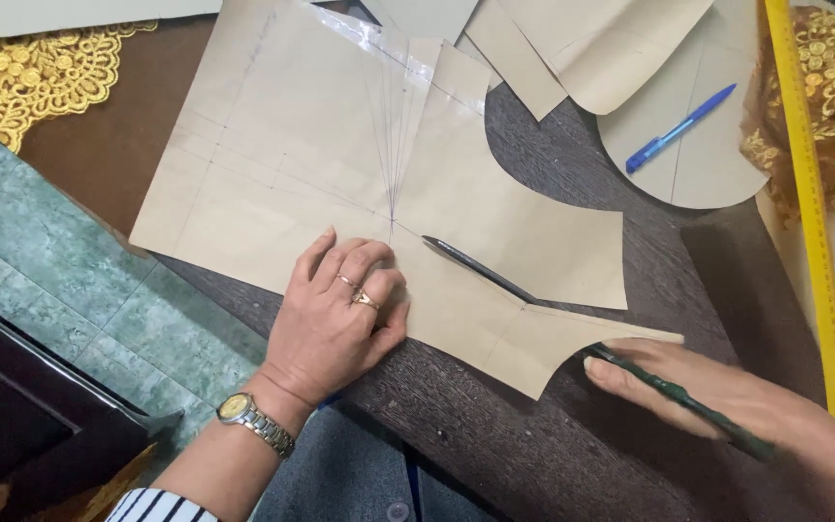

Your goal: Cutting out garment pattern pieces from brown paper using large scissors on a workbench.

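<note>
Hands are working over a dark wooden table (553,454). Nearest, the right hand (717,396) is closing its fingers around the green handle of a pair of scissors (524,288), whose dark blades are lying across a brown paper pattern piece (340,184). The left hand (335,314), wearing rings and a wristwatch (255,418), is pressing flat on the pattern's near edge, fingers slightly spread. Farther off, a blue pen (680,128) is resting on another curved paper piece (698,145), a yellow ruler (809,203) is running along the right side, and gold lace (36,72) is lying at the far left.
</note>
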